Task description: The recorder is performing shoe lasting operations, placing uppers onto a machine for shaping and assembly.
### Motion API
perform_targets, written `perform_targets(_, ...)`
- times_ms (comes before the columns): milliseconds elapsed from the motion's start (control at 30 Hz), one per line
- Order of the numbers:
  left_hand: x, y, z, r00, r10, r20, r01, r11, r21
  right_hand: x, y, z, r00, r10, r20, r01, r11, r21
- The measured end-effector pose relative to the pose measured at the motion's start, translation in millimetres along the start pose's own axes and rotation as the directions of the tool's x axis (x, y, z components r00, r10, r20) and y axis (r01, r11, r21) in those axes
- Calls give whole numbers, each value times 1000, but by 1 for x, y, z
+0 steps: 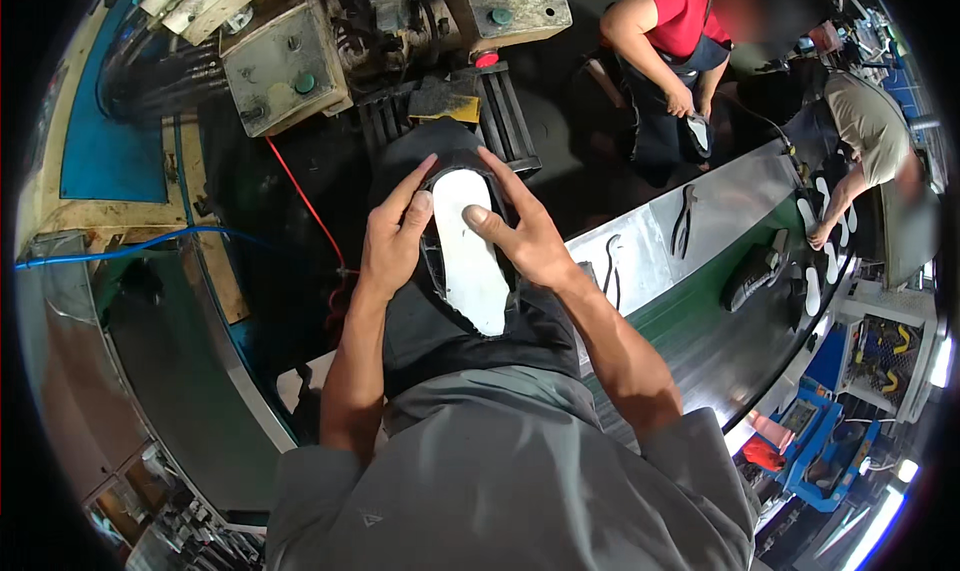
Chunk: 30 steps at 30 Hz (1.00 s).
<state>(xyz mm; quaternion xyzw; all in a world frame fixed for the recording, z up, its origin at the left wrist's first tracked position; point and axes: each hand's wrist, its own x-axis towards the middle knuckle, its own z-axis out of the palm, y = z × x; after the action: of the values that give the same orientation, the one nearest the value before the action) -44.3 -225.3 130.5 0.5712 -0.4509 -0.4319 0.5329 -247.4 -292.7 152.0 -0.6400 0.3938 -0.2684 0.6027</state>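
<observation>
I hold a black shoe upper (440,271) with its white insole board (468,251) facing up, in front of my chest. My left hand (393,236) grips its left side, thumb resting on the white board's edge. My right hand (520,233) clasps the right side, thumb pressed onto the white board near its top. The shoe's toe end points away from me toward a machine.
A worn beige machine (285,66) with green buttons and black hoses stands ahead. A green conveyor belt (700,341) with metal plates runs right, carrying a black shoe (752,273) and white insoles (830,256). A person in red (670,21) and another in grey (865,121) work there.
</observation>
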Motion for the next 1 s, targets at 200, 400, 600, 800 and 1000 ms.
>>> perform_targets(200,11,2,13,998,-55,26,58,992,-111,5,14,2,999,21,31,-23,997,70)
perform_targets(400,6,-4,21,998,41,-55,-37,997,68,5,9,8,999,9,-39,-13,994,-110)
perform_targets(600,7,-11,36,975,178,-129,-148,966,213,3,14,6,993,-36,-108,24,994,-109)
perform_targets(800,10,-13,29,996,34,-82,-24,993,115,-1,24,-21,999,22,36,-25,996,85)
perform_targets(1000,14,-19,22,997,-50,62,66,957,-284,8,41,-63,961,126,246,-238,831,503)
